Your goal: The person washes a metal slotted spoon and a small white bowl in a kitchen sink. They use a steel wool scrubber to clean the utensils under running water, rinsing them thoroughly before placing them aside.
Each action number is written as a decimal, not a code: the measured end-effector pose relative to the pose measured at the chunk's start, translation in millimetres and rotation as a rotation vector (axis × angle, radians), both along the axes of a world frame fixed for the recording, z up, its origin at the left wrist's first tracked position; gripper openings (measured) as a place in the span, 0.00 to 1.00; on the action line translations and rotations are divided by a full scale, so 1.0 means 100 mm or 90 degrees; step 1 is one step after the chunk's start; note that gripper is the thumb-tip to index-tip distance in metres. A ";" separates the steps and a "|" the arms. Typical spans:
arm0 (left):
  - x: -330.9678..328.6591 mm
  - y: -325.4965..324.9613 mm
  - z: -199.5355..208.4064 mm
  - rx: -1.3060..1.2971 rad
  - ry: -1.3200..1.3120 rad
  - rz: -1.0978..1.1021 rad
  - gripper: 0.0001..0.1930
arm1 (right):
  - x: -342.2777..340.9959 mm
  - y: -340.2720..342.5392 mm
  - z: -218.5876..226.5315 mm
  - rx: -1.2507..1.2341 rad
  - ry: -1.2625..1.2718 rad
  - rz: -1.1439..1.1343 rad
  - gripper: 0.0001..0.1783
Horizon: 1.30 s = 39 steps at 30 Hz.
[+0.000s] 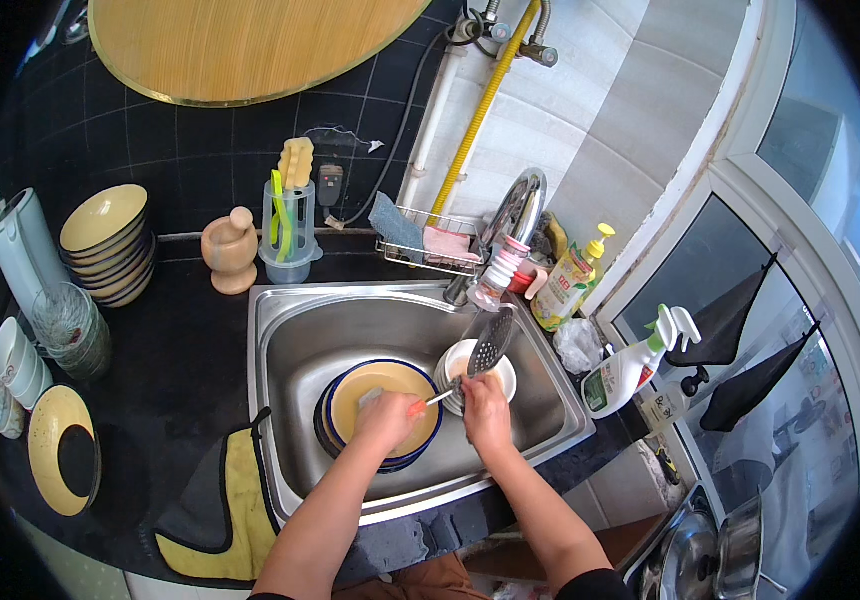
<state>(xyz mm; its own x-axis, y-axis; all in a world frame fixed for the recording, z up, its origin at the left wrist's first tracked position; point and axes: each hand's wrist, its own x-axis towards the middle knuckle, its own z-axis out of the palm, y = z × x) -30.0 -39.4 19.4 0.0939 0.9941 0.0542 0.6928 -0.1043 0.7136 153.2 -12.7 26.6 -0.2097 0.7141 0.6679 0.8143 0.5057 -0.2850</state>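
Over the sink (pixel 300 325) I hold a slotted skimmer (pixel 491 343) with a perforated metal head and an orange handle. My left hand (pixel 387 422) is closed round the handle, above the stacked cream bowls with dark blue rims (pixel 412 385). A small pale piece shows beside its fingers; I cannot tell what it is. My right hand (pixel 488 410) is closed near the shaft below the skimmer's head, with a bit of something greyish at its fingertips. White bowls (pixel 506 378) sit beneath that hand on the sink's right side. The tap (pixel 522 205) stands behind, its pink-and-white nozzle (pixel 502 270) above the skimmer head.
A wire rack with cloths (pixel 425 240), a yellow-pump soap bottle (pixel 567 285) and a spray bottle (pixel 630 370) edge the sink. Leftward are a wooden mortar (pixel 229 255), stacked bowls (pixel 105 225), glasses (pixel 75 330), a patterned bowl (pixel 45 440) and a yellow-black cloth (pixel 240 490).
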 end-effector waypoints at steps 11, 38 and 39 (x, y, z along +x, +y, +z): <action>0.00 -0.04 0.01 0.039 -0.030 0.005 0.09 | -0.04 0.00 0.10 -0.004 0.036 0.037 0.03; -0.02 -0.04 0.16 0.006 -0.057 0.027 0.10 | 0.16 0.01 0.07 -0.165 0.393 0.011 0.09; -0.02 -0.05 0.16 0.003 -0.057 0.026 0.10 | 0.05 -0.04 0.24 -0.070 0.276 0.003 0.08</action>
